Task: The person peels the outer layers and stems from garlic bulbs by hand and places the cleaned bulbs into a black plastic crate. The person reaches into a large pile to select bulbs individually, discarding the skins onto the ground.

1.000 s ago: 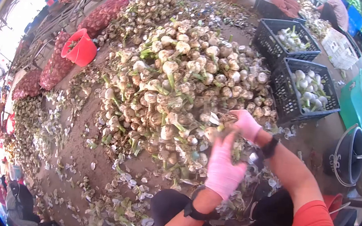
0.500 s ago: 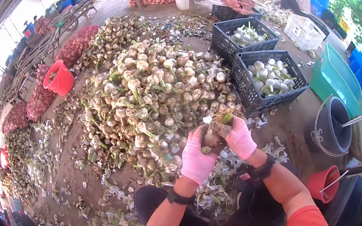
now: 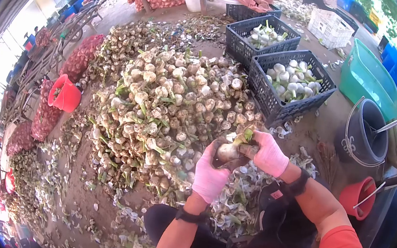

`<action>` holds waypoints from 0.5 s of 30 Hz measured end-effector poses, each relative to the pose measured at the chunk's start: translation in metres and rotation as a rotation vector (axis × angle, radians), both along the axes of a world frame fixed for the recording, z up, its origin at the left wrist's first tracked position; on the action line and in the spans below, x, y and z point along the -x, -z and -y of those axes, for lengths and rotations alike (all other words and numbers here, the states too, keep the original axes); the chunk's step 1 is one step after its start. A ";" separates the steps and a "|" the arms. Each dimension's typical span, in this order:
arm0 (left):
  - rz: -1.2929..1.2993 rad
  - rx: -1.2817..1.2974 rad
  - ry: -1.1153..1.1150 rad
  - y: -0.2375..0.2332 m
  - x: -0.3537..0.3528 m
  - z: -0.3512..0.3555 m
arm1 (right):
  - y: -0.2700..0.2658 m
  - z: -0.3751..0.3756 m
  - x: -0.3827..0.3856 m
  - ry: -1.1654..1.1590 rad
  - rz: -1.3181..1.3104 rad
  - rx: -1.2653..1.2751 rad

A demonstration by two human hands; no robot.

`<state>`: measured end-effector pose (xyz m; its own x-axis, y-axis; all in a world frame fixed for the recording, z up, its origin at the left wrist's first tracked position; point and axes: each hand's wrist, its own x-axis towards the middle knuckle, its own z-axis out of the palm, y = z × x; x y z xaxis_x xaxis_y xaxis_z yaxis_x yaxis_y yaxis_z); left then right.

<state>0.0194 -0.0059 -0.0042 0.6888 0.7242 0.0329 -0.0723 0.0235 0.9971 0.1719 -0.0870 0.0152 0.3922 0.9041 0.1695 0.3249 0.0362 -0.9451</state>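
My left hand (image 3: 212, 174), in a pink glove with dirty fingertips, is wrapped round a garlic bulb (image 3: 228, 152) whose pale side faces up. At its green stem (image 3: 244, 136), my right hand (image 3: 269, 155), gloved alike, pinches the garlic and its loose brown skin. Whether a small tool is in the right fingers is hidden. Just beyond both hands lies a large heap of unpeeled garlic (image 3: 171, 101), dirty and with stems on. Shed skins (image 3: 238, 205) lie beneath my hands, around my legs.
Two black crates, the nearer crate (image 3: 279, 115) and farther crate (image 3: 235, 49), hold cleaned white garlic. On the right stand a dark bucket (image 3: 368, 137), a red bucket (image 3: 355, 195) and a green tub (image 3: 356, 89). A red pail (image 3: 67, 95) leans near net sacks (image 3: 46, 113).
The bulb has turned and shows a whiter side, with skin peeled back near the stem. Both hands still hold it close together. The view has shifted slightly.
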 end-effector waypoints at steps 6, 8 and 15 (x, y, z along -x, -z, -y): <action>0.294 0.596 -0.060 -0.015 0.006 -0.011 | -0.015 0.003 0.009 -0.039 -0.410 0.195; 0.264 0.581 -0.039 -0.008 0.009 -0.014 | -0.015 0.002 0.012 -0.053 -0.345 0.209; 0.198 0.581 0.164 -0.006 0.015 -0.013 | -0.018 0.003 0.005 0.002 0.158 0.017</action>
<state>0.0043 0.0068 0.0015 0.8132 0.5480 -0.1961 -0.2034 0.5832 0.7865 0.1668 -0.0903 0.0334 0.3639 0.9065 0.2139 0.4693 0.0199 -0.8828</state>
